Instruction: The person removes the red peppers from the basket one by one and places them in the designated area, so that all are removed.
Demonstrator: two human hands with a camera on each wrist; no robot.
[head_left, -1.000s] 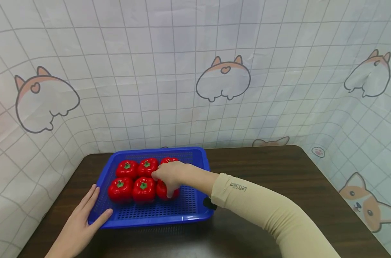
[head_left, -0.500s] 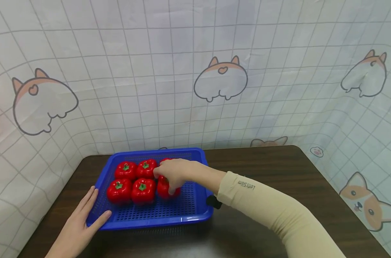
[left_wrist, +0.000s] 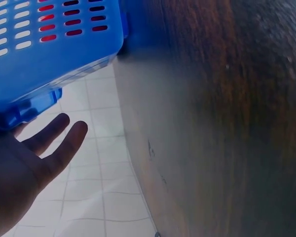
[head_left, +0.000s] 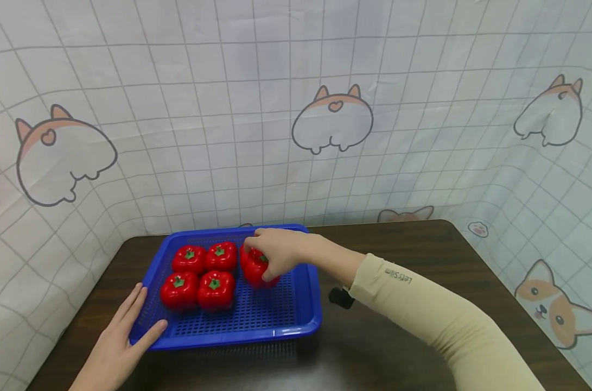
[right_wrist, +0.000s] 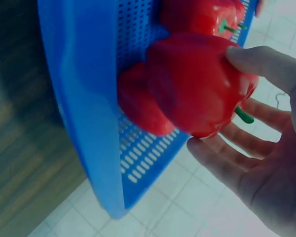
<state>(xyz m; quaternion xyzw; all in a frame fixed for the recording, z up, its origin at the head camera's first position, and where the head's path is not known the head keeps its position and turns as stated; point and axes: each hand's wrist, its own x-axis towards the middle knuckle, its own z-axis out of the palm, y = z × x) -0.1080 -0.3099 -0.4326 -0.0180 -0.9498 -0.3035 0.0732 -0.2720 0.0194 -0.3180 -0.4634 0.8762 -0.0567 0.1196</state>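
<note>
A blue plastic basket stands on the dark wooden table with several glossy red bell peppers in two rows. My right hand grips one bell pepper between thumb and fingers, raised above the others at the right end. Another bell pepper lies partly hidden beneath it. At the basket's near left corner is my left hand, its fingers straight and spread along the left side, the thumb by the front rim. The left wrist view shows those fingers beside the basket's outer wall.
Brown table surface extends to the right of the basket. A white grid-patterned cloth with dog drawings hangs behind and at the sides. A small black object shows under the right forearm.
My right hand has lifted the front right bell pepper up from its place, shifting slightly back and to the right. My left hand stays at the basket's corner.
</note>
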